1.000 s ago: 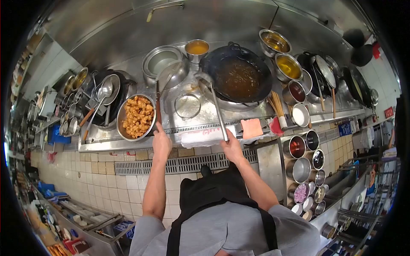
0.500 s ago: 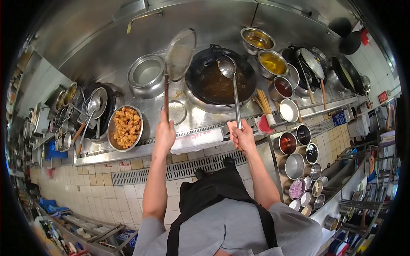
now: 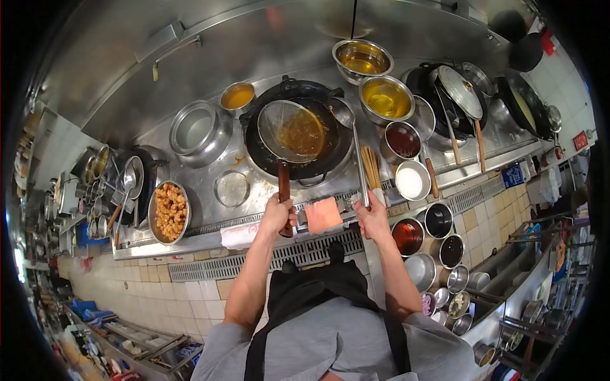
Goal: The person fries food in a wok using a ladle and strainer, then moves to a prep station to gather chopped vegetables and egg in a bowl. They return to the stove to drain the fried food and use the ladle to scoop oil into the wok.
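Note:
My left hand (image 3: 277, 214) is closed round the wooden handle of a round mesh strainer (image 3: 279, 130). The strainer lies over the black wok (image 3: 257, 149), and brownish liquid shows through and beside its mesh. My right hand (image 3: 372, 214) grips the long metal handle of a ladle (image 3: 343, 113), whose bowl is at the wok's right edge. An orange-pink cloth (image 3: 323, 214) lies on the counter edge between my hands. Just right of the ladle handle stands a bamboo brush (image 3: 370, 166).
At the left is a bowl of fried pieces (image 3: 170, 213), with a metal pot (image 3: 194, 129) behind it. Oil bowls (image 3: 386, 100) stand behind at the right. Sauce containers (image 3: 408, 236) line the right side. A lidded wok (image 3: 459, 92) sits farther right.
The strainer has come down from the wok's left to over the wok. The ladle has moved from above the wok's middle to its right edge. The view has shifted, showing a small amber-filled pot.

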Action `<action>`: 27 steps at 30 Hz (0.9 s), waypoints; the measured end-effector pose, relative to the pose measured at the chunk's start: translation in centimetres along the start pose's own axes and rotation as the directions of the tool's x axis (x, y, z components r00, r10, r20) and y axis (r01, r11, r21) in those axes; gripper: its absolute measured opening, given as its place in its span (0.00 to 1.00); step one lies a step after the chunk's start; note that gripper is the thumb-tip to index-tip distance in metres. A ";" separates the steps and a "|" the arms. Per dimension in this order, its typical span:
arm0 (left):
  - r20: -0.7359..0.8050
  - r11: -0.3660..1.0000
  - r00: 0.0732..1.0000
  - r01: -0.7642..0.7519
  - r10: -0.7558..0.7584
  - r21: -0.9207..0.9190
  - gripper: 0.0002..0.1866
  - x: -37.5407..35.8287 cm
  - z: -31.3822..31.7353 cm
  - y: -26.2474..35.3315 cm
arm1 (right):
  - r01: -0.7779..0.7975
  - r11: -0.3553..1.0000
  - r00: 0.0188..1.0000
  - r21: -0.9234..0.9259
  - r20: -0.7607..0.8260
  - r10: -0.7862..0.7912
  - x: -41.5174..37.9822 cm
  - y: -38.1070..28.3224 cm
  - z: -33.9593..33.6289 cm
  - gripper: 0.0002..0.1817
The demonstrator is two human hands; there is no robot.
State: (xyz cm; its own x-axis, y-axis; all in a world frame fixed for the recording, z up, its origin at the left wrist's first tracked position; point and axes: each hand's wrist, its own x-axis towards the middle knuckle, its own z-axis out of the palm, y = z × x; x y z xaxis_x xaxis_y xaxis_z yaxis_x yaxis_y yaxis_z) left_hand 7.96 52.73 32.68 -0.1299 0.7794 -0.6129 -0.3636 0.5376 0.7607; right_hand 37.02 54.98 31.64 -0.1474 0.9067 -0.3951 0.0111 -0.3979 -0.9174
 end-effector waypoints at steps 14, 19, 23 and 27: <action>0.218 0.885 0.971 0.018 0.095 -0.466 0.12 -2.2 3.5 2.4 | 0.030 1.000 0.975 0.001 0.219 -0.030 3.7 -4.9 -4.4 0.31; -0.166 0.941 0.962 -0.252 0.219 -0.223 0.14 -9.0 -1.9 4.3 | 0.071 0.997 0.972 -0.016 0.227 -0.066 3.3 -5.6 -3.3 0.31; -0.522 0.899 0.745 -0.253 0.417 0.357 0.25 -10.6 -5.5 4.5 | 0.075 0.991 0.980 -0.114 0.194 -0.052 2.8 -6.1 -1.7 0.27; -0.352 0.419 0.584 0.023 0.731 0.908 0.28 -6.6 -9.4 0.8 | 0.151 0.987 0.972 -0.051 0.190 -0.139 4.5 -1.4 -0.2 0.22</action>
State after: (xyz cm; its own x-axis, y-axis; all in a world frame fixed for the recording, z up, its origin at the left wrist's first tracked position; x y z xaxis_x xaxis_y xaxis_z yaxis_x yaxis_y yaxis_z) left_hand -0.10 45.01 35.31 -0.6669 0.7349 0.1232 0.6818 0.5352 0.4986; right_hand 36.52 59.67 31.09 -0.3325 0.9101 -0.2475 0.0390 -0.2489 -0.9677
